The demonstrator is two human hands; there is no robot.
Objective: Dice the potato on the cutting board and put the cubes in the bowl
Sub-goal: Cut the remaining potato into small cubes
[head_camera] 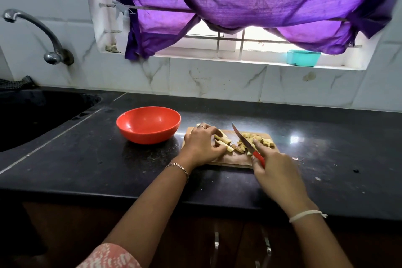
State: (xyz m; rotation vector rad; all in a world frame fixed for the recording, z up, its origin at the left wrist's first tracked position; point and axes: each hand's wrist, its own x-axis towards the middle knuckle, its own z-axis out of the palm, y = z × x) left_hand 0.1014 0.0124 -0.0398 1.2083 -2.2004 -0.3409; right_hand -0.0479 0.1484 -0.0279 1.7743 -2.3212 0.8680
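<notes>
Two hands over the wooden cutting board (230, 159) near the front edge of the black table (87, 159). Right hand (276, 172): grip wrapped round the red-handled knife (244, 140), blade slanting down among potato cubes (263, 139). Left hand (202, 143): grip pinching long potato sticks (221, 140) against the board. Farther back and left, red bowl (148, 135) on the table, close beside the board.

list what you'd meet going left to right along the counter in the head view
black sunken sink → round red plastic bowl → left hand → pale potato strips → red-handled steel knife
</notes>
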